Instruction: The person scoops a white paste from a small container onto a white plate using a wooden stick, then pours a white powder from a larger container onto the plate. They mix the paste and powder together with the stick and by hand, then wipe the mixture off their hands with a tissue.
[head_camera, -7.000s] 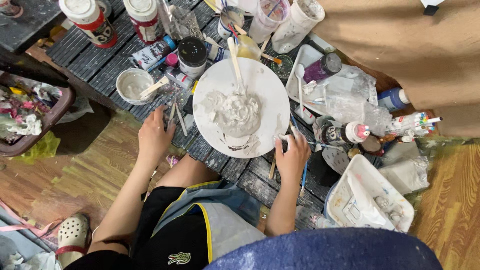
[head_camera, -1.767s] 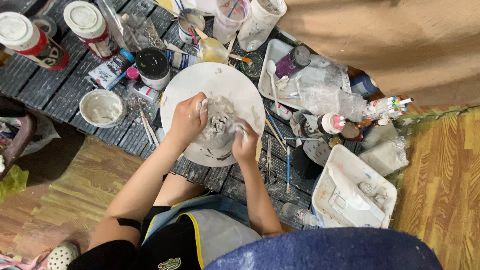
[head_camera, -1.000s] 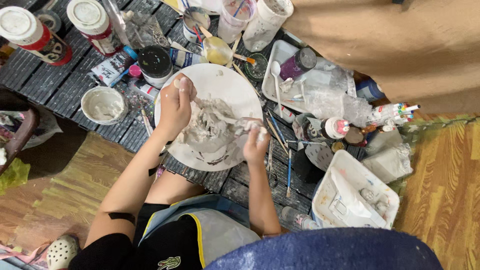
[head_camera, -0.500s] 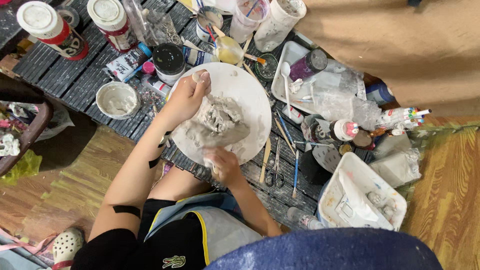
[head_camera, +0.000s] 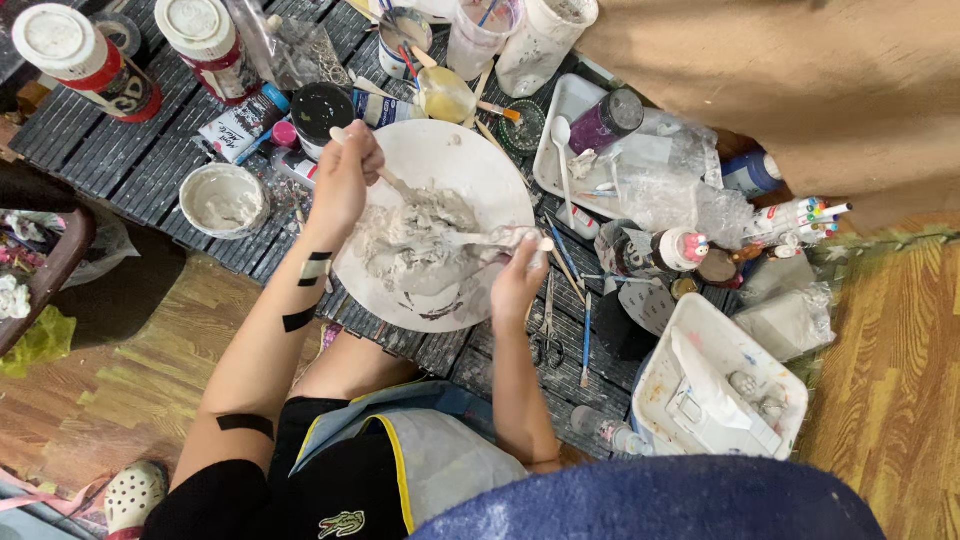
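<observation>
Overhead view of two hands working a lump of wet grey-white clay (head_camera: 415, 245) heaped on a round white plate (head_camera: 470, 165), which lies on a low counter of dark slats (head_camera: 120, 150). The left hand (head_camera: 345, 185) is closed around a thin pale wooden stick (head_camera: 375, 165) at the plate's far-left rim; the stick's tip slants down into the clay, just right of and below that hand. The right hand (head_camera: 518, 285) is curled at the plate's right rim, its fingers closed on a second slim stick (head_camera: 500, 240) that lies nearly level and points left into the mass. The clay thus sits between the two hands, its long axis running roughly from one hand toward the other; each hand is about equally near, touching it only through its tool. Left of the left hand stands a small white cup crusted with plaster (head_camera: 223, 198). Right of the right hand lie scissors (head_camera: 547, 330) and thin brushes (head_camera: 586, 335), and beyond them a white rectangular tub (head_camera: 715, 390).
</observation>
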